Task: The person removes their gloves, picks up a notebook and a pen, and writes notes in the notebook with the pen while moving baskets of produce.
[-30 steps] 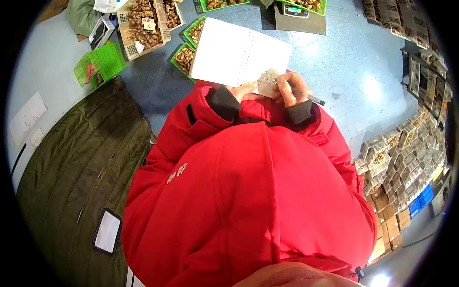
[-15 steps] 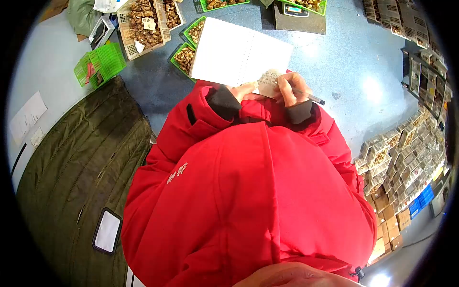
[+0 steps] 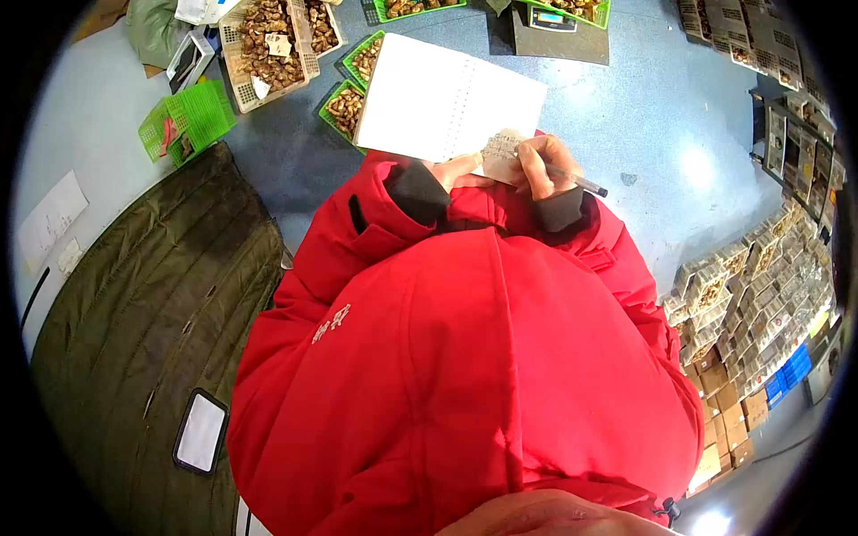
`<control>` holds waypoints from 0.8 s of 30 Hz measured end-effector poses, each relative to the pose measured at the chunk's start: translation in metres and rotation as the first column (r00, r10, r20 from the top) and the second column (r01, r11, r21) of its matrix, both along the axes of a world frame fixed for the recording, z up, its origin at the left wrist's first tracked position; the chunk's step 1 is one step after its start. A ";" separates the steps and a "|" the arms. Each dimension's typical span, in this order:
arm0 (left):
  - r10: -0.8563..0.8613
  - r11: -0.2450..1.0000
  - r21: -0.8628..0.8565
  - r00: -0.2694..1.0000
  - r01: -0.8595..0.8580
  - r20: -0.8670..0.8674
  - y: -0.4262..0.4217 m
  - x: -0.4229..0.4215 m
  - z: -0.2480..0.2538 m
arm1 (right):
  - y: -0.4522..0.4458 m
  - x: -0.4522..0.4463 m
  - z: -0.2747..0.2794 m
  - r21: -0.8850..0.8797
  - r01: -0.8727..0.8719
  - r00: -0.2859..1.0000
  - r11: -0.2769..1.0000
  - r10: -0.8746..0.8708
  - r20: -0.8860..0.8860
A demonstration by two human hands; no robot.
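An open spiral notebook (image 3: 416,94) lies tilted in front of my chest, its left page blank and some handwriting near the lower corner of its right page. My left hand (image 3: 462,170) grips the notebook's lower edge, thumb on top and the other fingers partly hidden beneath. In my right hand (image 3: 547,167) is a dark pen (image 3: 579,182), pinched with its tip at the handwriting and its back end pointing right.
Mushroom-filled green baskets (image 3: 344,109) stand just left of the notebook, beside a larger crate (image 3: 235,67). A green coat (image 3: 152,313) with a phone-like device (image 3: 201,432) lies left. Stacked clear boxes (image 3: 760,286) stand right. A scale (image 3: 552,20) is at the top.
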State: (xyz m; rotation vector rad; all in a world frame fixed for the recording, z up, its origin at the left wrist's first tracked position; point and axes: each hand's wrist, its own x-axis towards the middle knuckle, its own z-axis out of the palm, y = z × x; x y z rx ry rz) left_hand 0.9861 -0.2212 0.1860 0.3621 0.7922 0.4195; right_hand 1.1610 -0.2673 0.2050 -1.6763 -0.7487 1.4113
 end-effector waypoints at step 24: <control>0.033 0.999 -0.014 0.999 -0.033 -0.003 -0.002 0.002 0.002 | 0.000 0.002 0.004 -0.011 -0.002 1.000 1.000 0.002 -0.002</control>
